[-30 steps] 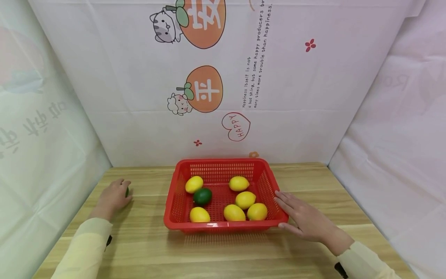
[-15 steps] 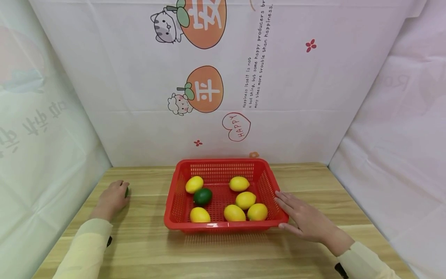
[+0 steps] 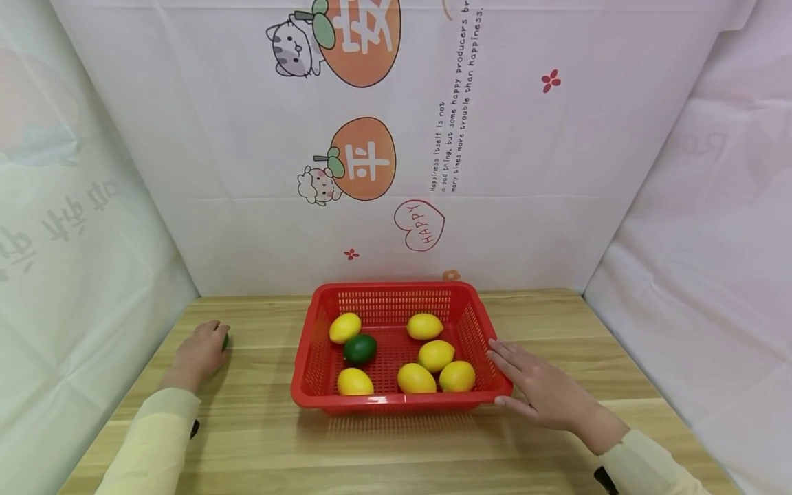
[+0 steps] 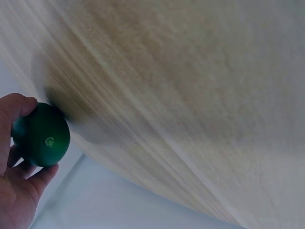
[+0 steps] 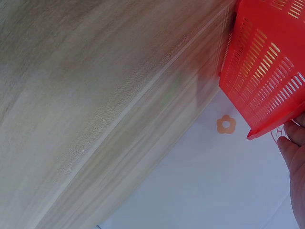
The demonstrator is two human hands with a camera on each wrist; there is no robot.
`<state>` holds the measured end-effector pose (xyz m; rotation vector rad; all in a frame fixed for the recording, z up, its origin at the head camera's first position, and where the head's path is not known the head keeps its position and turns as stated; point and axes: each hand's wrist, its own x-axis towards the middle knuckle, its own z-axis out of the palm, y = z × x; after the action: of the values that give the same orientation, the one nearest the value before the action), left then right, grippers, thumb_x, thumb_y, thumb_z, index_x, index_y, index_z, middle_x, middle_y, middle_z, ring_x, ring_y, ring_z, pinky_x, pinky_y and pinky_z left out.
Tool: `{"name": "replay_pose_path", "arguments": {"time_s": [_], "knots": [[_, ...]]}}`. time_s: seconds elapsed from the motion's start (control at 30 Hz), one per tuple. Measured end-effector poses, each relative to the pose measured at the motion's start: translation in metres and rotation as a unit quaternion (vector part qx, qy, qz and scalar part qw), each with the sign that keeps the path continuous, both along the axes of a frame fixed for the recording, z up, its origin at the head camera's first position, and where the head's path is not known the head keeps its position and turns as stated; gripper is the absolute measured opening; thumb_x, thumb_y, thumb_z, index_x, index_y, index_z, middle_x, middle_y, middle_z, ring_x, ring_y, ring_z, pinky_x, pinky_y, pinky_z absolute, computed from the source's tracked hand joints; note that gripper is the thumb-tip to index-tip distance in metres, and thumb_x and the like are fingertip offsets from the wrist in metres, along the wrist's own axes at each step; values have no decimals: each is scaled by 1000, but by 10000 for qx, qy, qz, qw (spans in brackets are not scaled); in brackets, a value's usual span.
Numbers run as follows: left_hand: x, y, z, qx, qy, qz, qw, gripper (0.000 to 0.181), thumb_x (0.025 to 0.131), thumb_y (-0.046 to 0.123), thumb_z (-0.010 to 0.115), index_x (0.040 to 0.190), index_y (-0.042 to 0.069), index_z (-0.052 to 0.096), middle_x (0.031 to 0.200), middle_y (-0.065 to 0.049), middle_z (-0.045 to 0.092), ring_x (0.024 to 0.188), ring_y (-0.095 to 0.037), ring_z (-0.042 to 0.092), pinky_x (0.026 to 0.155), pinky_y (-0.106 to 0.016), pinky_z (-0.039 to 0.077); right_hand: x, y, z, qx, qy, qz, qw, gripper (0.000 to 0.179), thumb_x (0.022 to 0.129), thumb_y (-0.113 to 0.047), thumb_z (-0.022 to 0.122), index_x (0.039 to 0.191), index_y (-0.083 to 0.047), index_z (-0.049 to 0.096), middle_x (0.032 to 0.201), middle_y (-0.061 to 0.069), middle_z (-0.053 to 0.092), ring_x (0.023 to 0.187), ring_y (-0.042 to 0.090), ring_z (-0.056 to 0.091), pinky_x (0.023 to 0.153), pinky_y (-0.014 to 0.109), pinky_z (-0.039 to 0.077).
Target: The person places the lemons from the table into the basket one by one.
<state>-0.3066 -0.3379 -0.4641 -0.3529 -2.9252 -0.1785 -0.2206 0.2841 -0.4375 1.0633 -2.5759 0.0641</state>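
Observation:
My left hand (image 3: 201, 354) is at the table's left side, thumb and fingers curled round a dark green lime (image 4: 44, 136). In the head view most of that lime is hidden behind the fingers. A red plastic basket (image 3: 386, 399) with slotted walls stands in the middle of the table. Several yellow lemons (image 3: 436, 355) lie inside it, along with another green lime (image 3: 360, 349). At the basket's right rim rests my right hand (image 3: 547, 392), its fingers straight and its thumb by the near corner. The right wrist view shows the fingers (image 5: 288, 150) at the rim's edge.
The wooden table (image 3: 260, 440) runs back to a white printed cloth (image 3: 507, 227) hung behind it. More white cloth hangs on the left (image 3: 80, 227) and right (image 3: 711, 227), close beside the table's edges.
My left hand's fingers have drawn in slightly around the lime since a second ago. The right hand and the basket have stayed put.

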Motion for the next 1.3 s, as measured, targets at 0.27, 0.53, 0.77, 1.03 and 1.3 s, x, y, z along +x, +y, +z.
{"name": "replay_pose_path", "arguments": {"time_s": [0.27, 0.53, 0.77, 1.03, 1.3], "knots": [[-1, -1, -1, -20, 128, -115, 9999, 47, 79, 2, 74, 117, -16, 54, 121, -41, 48, 112, -56, 46, 89, -64, 43, 1, 0, 0, -20, -40, -36, 10000, 72, 90, -51, 61, 140, -1, 50, 147, 16, 44, 129, 35, 47, 95, 50, 47], [-2, 1, 2, -30, 388, -306, 9988, 48, 79, 0, 74, 118, -18, 53, 122, -42, 48, 113, -56, 46, 93, -62, 42, 1, 0, 1, 17, -97, -79, 9999, 72, 91, -52, 60, 141, -2, 50, 147, 15, 44, 129, 35, 47, 96, 50, 47], [-3, 3, 5, -235, 779, -606, 9948, 50, 75, -2, 78, 116, -16, 55, 120, -39, 50, 111, -53, 48, 91, -60, 44, 1, 0, 2, 42, -115, -77, 9999, 72, 90, -52, 61, 141, -2, 49, 147, 15, 44, 129, 35, 47, 96, 50, 47], [-3, 6, 11, -343, 985, -890, 9906, 52, 73, -2, 79, 117, -16, 55, 119, -38, 52, 110, -52, 50, 92, -59, 45, 1, 0, 2, 40, -155, -88, 9998, 73, 90, -52, 61, 142, -2, 48, 147, 15, 43, 129, 35, 47, 96, 50, 47], [0, 15, 21, -427, 1067, -1152, 9867, 52, 74, -3, 78, 119, -15, 55, 121, -36, 52, 112, -51, 50, 93, -57, 45, 2, 0, 3, 45, -151, -87, 9998, 73, 90, -52, 61, 141, -2, 49, 147, 16, 44, 129, 35, 47, 97, 50, 46]]}}
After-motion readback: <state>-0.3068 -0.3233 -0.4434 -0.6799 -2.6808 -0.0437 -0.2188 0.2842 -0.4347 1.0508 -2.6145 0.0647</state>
